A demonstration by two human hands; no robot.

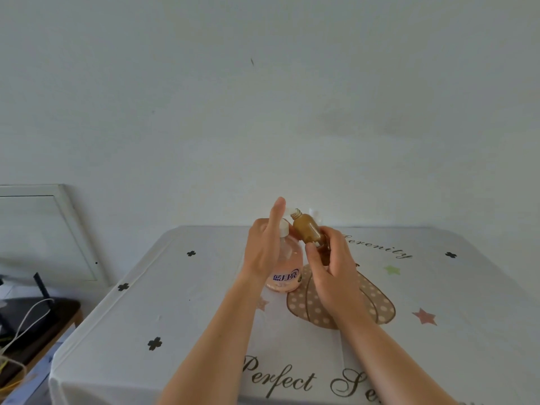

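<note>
Wall (263, 97): plain white, behind the counter from 9 to 3 o'clock.
Counter (175, 302): covered by a white cloth printed with dark clovers, stars, a dotted brown shape and script lettering; it fills the lower half of the view.
Frame (68, 220): white, leaning against the wall at 9 o'clock of the counter.
Side table (62, 309): dark top, low at 8 o'clock of the counter, carrying a black antenna (43, 287) and a white cable (29, 320).
Left hand (263, 247): raised on edge at 9 o'clock of the soap bottle's top. The fingers (277, 210) are straight and pressed together, pointing to 12 o'clock and laid against the pump. I cannot tell whether they press it.
Right hand (333, 270): at 3 o'clock of the soap bottle, above the counter. Its fingers (331, 236) and thumb curl round the lower part of the brown bottle.
Soap bottle (287, 267): pink, upright on the counter near its middle, label facing 6 o'clock.
Brown bottle (306, 230): small, held off the counter and tilted, its uncapped neck aimed at 11 o'clock, just beside the pump.
Pump (284, 228): white, on top of the soap bottle, partly hidden by the left hand.
</note>
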